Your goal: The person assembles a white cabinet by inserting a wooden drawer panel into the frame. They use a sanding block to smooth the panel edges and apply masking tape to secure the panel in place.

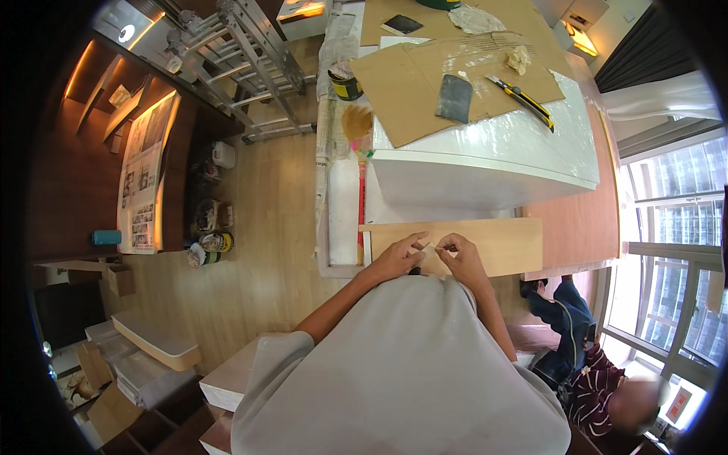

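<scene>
Close to my body, my left hand [397, 256] and my right hand [463, 259] meet over a long light-wood board [504, 244]. The fingertips of both are drawn together in a pinch, almost touching each other. A small pale bit may be between them, too small to make out. The board lies along the near side of the worktable, in front of a large white panel box [447, 182]. Left of the board is a brush with a red handle [362, 199] and tan bristles.
On the white box lies cardboard [409, 91] with a grey abrasive sheet [453, 98] and a yellow-black utility knife [531, 105]. A can [346, 86] stands beside it. An aluminium stepladder [246, 68] is at far left. A person in a striped top [595, 390] sits at lower right.
</scene>
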Action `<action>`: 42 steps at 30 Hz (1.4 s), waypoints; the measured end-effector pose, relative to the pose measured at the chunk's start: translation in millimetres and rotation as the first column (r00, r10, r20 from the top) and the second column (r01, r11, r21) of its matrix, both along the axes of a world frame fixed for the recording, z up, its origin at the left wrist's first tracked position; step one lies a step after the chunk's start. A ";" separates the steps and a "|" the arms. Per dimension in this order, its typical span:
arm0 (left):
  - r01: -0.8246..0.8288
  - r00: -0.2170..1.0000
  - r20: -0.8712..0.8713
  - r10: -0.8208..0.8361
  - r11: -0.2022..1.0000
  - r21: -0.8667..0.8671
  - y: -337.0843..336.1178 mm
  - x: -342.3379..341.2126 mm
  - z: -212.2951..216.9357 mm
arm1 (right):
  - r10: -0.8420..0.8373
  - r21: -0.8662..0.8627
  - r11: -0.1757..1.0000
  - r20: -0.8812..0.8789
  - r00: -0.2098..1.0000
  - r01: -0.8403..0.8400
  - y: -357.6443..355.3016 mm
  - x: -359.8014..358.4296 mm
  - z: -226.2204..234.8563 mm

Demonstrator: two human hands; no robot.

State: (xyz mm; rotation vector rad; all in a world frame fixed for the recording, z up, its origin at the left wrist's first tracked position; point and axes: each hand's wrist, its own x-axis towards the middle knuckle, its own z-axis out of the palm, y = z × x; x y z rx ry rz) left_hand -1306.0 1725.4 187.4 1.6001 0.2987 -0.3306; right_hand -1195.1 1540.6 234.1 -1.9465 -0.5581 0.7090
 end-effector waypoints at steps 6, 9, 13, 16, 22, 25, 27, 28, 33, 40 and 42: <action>0.000 0.971 0.240 -0.021 0.996 0.087 5.6 6.7 -5.3 | 0.028 0.058 0.998 0.052 0.998 -0.031 5.9 -3.8 6.6; -0.012 0.952 0.303 -0.039 0.986 0.164 6.4 10.7 -1.8 | 0.000 0.026 1.000 -0.012 1.000 0.000 7.5 -5.1 11.4; -0.058 0.952 0.304 0.020 0.991 0.118 4.6 8.4 9.8 | -0.010 0.032 0.999 0.043 0.999 0.009 7.4 -7.0 17.6; -0.005 0.954 0.299 -0.020 0.997 0.083 5.3 11.7 11.7 | -0.022 0.021 1.000 0.014 1.000 0.022 7.7 -6.8 21.5; -0.026 0.977 0.206 0.058 0.988 -0.155 0.4 16.6 -1.0 | -0.024 0.066 0.998 0.015 1.000 0.023 5.6 -3.1 18.7; -0.047 0.978 0.195 0.067 0.993 -0.107 -0.2 16.8 0.2 | -0.050 0.098 0.994 -0.003 0.999 0.050 1.5 -1.6 10.4; -0.052 0.980 0.191 0.054 0.999 -0.017 1.1 16.9 5.4 | -0.071 0.093 0.993 -0.027 0.997 0.074 -0.4 0.1 4.6; -0.056 0.982 0.184 0.050 0.998 0.029 2.0 16.5 8.6 | -0.081 0.111 0.991 -0.007 0.997 0.081 -0.4 1.3 2.3; -0.075 0.994 0.085 0.072 0.997 0.025 5.0 13.1 17.9 | -0.148 0.055 0.987 -0.003 0.989 0.148 1.5 4.6 5.0; -0.071 0.978 0.206 0.042 0.989 0.132 5.5 12.2 24.3 | 0.076 0.059 0.995 0.141 0.987 -0.085 13.1 3.1 18.6; -0.057 0.977 0.215 0.008 0.974 0.219 7.0 10.1 31.7 | 0.097 0.021 0.995 0.156 0.983 -0.101 15.8 2.3 18.2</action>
